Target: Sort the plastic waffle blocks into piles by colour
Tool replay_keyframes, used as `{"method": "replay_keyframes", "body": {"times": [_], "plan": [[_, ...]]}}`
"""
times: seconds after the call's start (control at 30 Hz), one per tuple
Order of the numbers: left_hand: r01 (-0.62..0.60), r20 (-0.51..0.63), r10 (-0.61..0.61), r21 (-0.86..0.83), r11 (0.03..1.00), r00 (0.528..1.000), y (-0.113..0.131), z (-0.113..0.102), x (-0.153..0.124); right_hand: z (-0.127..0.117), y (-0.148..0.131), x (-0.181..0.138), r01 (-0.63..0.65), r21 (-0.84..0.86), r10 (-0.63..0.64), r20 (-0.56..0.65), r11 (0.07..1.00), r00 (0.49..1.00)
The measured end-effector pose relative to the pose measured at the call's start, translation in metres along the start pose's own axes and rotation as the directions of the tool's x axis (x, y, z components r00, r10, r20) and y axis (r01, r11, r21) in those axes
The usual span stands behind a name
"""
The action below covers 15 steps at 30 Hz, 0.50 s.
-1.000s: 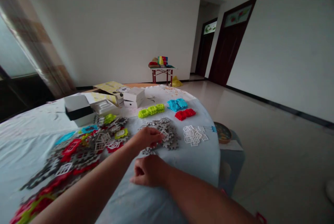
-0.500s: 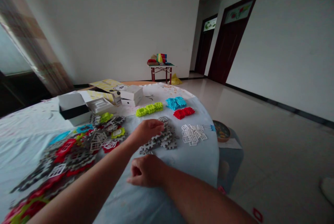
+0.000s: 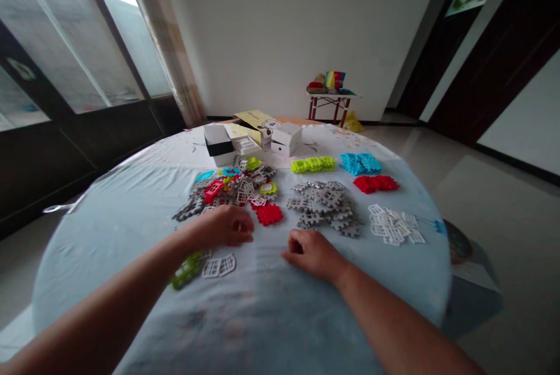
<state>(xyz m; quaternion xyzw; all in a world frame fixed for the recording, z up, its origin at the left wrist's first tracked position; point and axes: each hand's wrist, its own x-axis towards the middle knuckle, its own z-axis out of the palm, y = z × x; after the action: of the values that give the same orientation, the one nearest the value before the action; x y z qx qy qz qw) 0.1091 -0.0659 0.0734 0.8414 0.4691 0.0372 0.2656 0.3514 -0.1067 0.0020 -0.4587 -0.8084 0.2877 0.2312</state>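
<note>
Half a second ago the left hand [image 3: 225, 227] lay on the heap of grey plastic interlocking tiles [image 3: 326, 207]; now it has moved left and nearer, and rests at the near edge of the mixed pile of grey, red, white and yellow-green tiles [image 3: 231, 191]. Its fingers are curled down over the pieces there, but whether they clasp one cannot be told. The view has also swung left, so the windows now show and the dark doors sit at the far right edge.

The right hand [image 3: 311, 252] stays loosely fisted on the pale blue tablecloth [image 3: 131, 200], holding nothing that can be seen, just near of the grey heap. A loose red tile [image 3: 268, 213] lies between the two hands, a little farther off. Two white lattice tiles [image 3: 219, 266] and a yellow-green piece [image 3: 186, 270] lie near the left forearm.

Farther right lie sorted groups: a yellow-green row [image 3: 313, 164], a blue cluster [image 3: 360, 163], a red cluster [image 3: 376, 184] and white lattice pieces [image 3: 392, 226]. White cardboard boxes [image 3: 286, 137] stand at the far side; no writing is legible.
</note>
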Motion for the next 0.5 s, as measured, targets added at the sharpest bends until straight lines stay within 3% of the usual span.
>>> {"method": "replay_keyframes", "body": {"times": [0.23, 0.5], "plan": [[0.038, 0.234, -0.073, 0.153, 0.987, 0.97, 0.003, 0.002, -0.024, 0.002, -0.002, -0.001, -0.006, -0.037, 0.005, -0.028, 0.999, 1.0], [0.007, 0.241, -0.055, 0.196, 0.981, 0.969, -0.012, 0.01, -0.029, 0.002, -0.006, -0.002, -0.018, -0.048, 0.017, -0.038, 0.999, 0.999]]}}
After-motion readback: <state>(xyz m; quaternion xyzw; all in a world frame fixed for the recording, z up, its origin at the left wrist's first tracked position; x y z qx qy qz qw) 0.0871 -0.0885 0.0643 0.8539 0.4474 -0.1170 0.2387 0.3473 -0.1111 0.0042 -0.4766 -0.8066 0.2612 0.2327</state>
